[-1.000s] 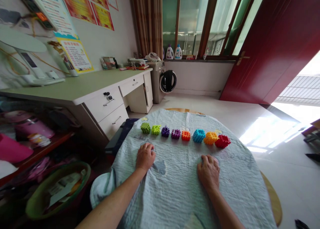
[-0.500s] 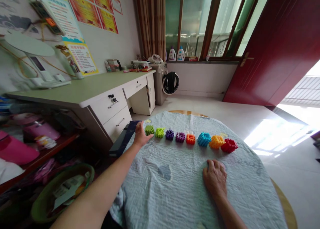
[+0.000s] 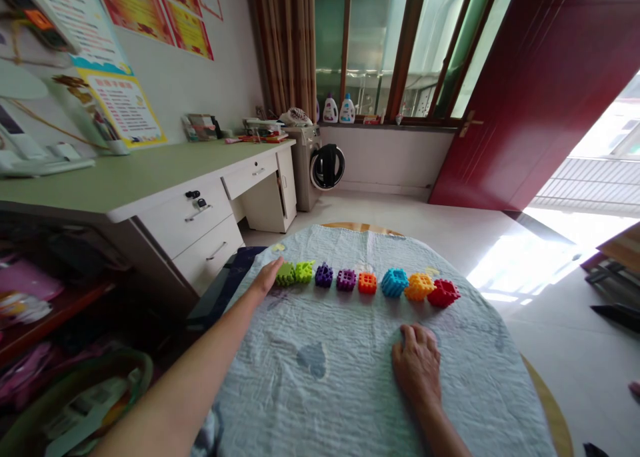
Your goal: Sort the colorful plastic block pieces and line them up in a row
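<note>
A row of toy blocks with notched edges runs across the cloth-covered round table. From the left stand a dark green block [image 3: 285, 274], a lime block [image 3: 304, 272], a dark blue-violet block [image 3: 324, 275], a purple block [image 3: 346, 280], an orange block [image 3: 367, 283], a blue block [image 3: 395, 282], a yellow block [image 3: 419, 286] and a red block [image 3: 444, 292]. My left hand [image 3: 267, 277] presses stretched fingers against the dark green block's left side; its thumb is hidden. Palm down, my right hand [image 3: 418, 360] rests on the cloth below the blue and yellow blocks, fingers loosely bent, holding nothing.
The wrinkled pale blue cloth [image 3: 350, 357] covers the table. To the left are a desk [image 3: 175, 170] with drawers and a basket [image 3: 143, 370] low down. A washing machine [image 3: 305, 167] with its door ajar stands at the back, a red door [image 3: 525, 90] at right.
The dark green block has moved right against the lime block, pushed by my left hand. My right hand stays in place on the cloth. The view has turned slightly right.
</note>
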Available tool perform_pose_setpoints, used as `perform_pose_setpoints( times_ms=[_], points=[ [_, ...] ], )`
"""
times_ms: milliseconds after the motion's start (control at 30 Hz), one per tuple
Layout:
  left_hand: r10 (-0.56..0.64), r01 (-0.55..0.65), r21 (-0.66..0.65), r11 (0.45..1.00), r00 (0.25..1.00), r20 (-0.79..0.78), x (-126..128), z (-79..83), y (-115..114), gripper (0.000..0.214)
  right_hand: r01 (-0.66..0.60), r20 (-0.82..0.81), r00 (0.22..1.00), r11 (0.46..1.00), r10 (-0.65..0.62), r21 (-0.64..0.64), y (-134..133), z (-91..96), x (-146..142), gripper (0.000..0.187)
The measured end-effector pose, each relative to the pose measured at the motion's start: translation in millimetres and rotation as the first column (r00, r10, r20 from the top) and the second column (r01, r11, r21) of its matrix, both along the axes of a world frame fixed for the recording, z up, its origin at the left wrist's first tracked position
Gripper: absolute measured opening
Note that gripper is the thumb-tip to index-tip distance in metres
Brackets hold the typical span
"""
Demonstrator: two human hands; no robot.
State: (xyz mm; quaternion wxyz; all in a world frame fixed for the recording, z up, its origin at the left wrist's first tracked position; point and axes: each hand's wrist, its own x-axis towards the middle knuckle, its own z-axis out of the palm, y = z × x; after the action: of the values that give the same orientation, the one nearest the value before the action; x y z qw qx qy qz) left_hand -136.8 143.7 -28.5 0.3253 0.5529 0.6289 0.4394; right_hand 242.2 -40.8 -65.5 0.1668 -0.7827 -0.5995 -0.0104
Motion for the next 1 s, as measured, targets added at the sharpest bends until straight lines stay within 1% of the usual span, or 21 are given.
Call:
perform_pose_setpoints(
  times_ms=[33,67,167,200,233,300,367,400,433,467,500,567,600,633,667,700,767,833,900,933,1000],
  points=[
    [-0.038,0.037,-0.015,0.999,0.999,-0.029,3,-4.3,-9,0.063,0.001,-0.001,1.0,1.0,-0.001,-0.001,0,0.4,0,0.028],
    [-0.031,0.03,-0.011,0.999,0.998,-0.054,7,-8.9,-19,0.062,0.002,-0.003,1.0,1.0,-0.002,-0.004,0,0.7,0,0.028],
    [0.088,-0.082,0.058,0.995,0.99,-0.108,25,-21.8,-56,0.059,0.002,-0.003,1.0,1.0,-0.002,-0.011,0,1.4,-1,0.03],
    [0.115,-0.105,0.09,0.99,0.986,-0.117,33,-24.1,-70,0.057,0.001,0.0,1.0,1.0,-0.001,-0.012,0,1.4,-1,0.03],
    [0.113,-0.098,0.124,0.987,0.986,-0.122,42,-24.7,-84,0.054,-0.001,0.003,1.0,1.0,0.001,-0.013,-1,1.4,-1,0.03],
    [0.072,-0.049,0.182,0.982,0.99,-0.121,58,-20.2,-109,0.05,-0.002,0.006,1.0,1.0,0.002,-0.016,-1,1.3,-1,0.029],
    [-0.068,0.078,0.169,0.982,0.995,-0.068,71,-9.6,-123,0.048,-0.001,0.003,1.0,1.0,0.001,-0.019,-1,1.2,-1,0.029],
    [-0.112,0.115,0.154,0.981,0.993,-0.03,74,-3.1,-124,0.048,0.0,0.001,1.0,1.0,0.0,-0.019,-1,1.2,-1,0.029],
    [-0.13,0.13,0.152,0.98,0.991,-0.006,76,3.2,-120,0.048,0.002,0.001,1.0,1.0,-0.002,-0.019,-1,1.2,-1,0.029],
    [-0.124,0.123,0.17,0.978,0.992,-0.006,76,9.0,-112,0.048,0.003,0.001,1.0,1.0,-0.003,-0.018,-1,1.2,-1,0.029],
    [-0.089,0.093,0.213,0.973,0.996,-0.027,74,13.7,-98,0.047,0.004,0.001,1.0,1.0,-0.004,-0.017,-1,1.3,-1,0.029],
    [0.034,-0.001,0.289,0.957,0.993,-0.109,69,19.4,-63,0.044,0.004,0.0,1.0,1.0,-0.004,-0.018,0,1.5,-1,0.028],
    [0.081,-0.034,0.272,0.962,0.983,-0.165,67,20.2,-44,0.04,0.005,0.0,1.0,1.0,-0.005,-0.02,0,1.6,-2,0.028],
    [0.094,-0.046,0.21,0.977,0.97,-0.225,65,19.9,-25,0.036,0.006,-0.001,1.0,1.0,-0.006,-0.021,0,1.7,-2,0.028],
    [0.041,-0.008,0.118,0.993,0.958,-0.282,65,18.6,-8,0.035,0.008,0.0,1.0,1.0,-0.008,-0.021,0,1.8,-2,0.028],
    [-0.007,0.03,0.074,0.997,0.956,-0.293,65,16.6,5,0.033,0.009,0.0,1.0,1.0,-0.009,-0.02,0,1.9,-2,0.028],
    [-0.122,0.126,-0.005,0.992,0.948,-0.295,69,11.5,18,0.031,0.012,0.003,1.0,1.0,-0.012,-0.017,0,2.1,-2,0.028],
    [-0.216,0.207,-0.062,0.976,0.934,-0.285,75,5.4,14,0.032,0.012,0.005,1.0,1.0,-0.012,-0.016,0,2.5,-2,0.027],
    [-0.259,0.246,-0.082,0.966,0.92,-0.293,81,-1.6,-4,0.04,0.01,0.002,1.0,1.0,-0.01,-0.019,0,3.0,-2,0.028],
    [-0.259,0.25,-0.07,0.966,0.917,-0.303,85,-5.7,-18,0.045,0.008,0.001,1.0,1.0,-0.008,-0.022,0,3.3,-2,0.028],
    [-0.213,0.245,0.043,0.969,0.905,-0.368,94,-15.2,-50,0.052,0.005,-0.002,1.0,1.0,-0.005,-0.024,0,3.5,-2,0.027]
  ],
)
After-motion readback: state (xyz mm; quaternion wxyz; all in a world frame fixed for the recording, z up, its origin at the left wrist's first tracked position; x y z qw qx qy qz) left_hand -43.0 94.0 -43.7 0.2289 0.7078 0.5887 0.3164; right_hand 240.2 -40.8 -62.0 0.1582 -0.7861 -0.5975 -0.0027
